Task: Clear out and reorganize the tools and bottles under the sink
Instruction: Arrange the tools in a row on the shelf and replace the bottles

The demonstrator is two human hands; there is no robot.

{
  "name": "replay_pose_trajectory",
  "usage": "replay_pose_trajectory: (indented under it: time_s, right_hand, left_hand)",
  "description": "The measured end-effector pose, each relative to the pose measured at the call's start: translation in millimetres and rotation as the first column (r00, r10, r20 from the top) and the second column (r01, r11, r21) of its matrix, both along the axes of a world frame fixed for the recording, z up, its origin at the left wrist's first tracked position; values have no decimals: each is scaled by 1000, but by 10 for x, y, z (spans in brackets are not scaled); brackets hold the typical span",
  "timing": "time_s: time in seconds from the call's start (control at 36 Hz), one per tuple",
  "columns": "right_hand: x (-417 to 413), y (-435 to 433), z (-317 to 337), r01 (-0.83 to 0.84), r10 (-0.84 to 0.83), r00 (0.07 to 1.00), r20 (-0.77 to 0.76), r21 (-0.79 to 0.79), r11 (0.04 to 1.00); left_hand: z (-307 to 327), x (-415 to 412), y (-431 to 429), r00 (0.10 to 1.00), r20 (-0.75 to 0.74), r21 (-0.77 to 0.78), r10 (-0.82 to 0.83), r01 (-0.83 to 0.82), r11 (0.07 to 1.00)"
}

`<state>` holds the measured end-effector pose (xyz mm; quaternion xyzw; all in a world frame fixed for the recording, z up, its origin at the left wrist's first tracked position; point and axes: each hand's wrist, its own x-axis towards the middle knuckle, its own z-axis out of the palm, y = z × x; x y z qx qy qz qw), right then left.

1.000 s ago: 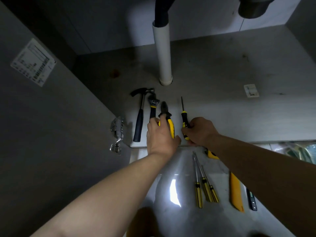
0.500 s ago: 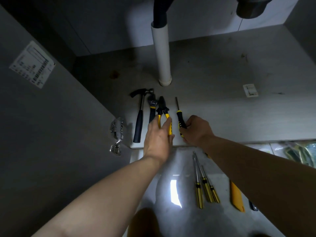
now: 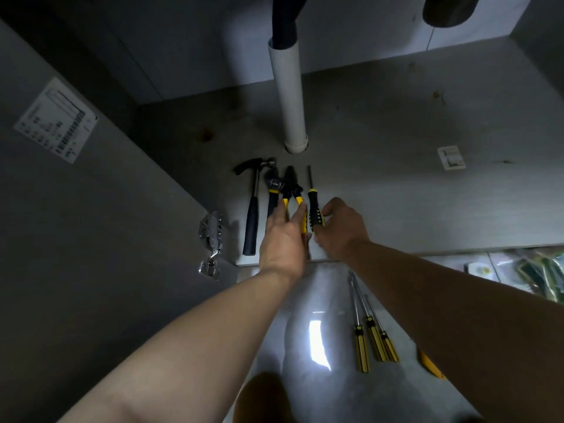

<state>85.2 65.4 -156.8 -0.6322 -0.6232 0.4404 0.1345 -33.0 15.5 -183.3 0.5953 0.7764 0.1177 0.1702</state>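
A row of tools lies on the cabinet floor (image 3: 381, 193) under the sink: a black-handled hammer (image 3: 252, 209), an adjustable wrench (image 3: 272, 186), yellow-handled pliers (image 3: 291, 182) and a black-and-yellow screwdriver (image 3: 312, 199). My left hand (image 3: 283, 239) reaches in with its fingers and thumb around the pliers' handles, hiding their lower ends. My right hand (image 3: 340, 228) pinches the rear of the screwdriver's handle, right beside the pliers. All four tools point toward the back wall.
A white drain pipe (image 3: 289, 96) stands just behind the tools. A door hinge (image 3: 210, 242) sticks out at the left wall. On the tiled floor outside lie three yellow-handled screwdrivers (image 3: 370, 334), a yellow tool (image 3: 428, 366) and plastic bags (image 3: 537, 270).
Both hands have slid the pliers and the screwdriver leftward and a little deeper, closing the gaps so they lie close beside the wrench.
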Motion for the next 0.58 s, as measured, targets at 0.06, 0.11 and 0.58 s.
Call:
replay_pose_trajectory:
  time_s: [0.06, 0.11, 0.58]
  right_hand:
    - [-3, 0, -9, 1, -1, 1000, -1, 12, 1000]
    - [1, 7, -30, -2, 2, 1000, -2, 30, 1000]
    - [1106, -358, -91, -467, 600, 783, 163, -484, 740]
  left_hand:
    - [23, -4, 17, 1000, 4, -15, 6, -6, 1000]
    - [50, -4, 23, 1000, 8, -28, 3, -3, 1000]
    - [-126, 644, -811, 723, -119, -172, -681, 660, 731]
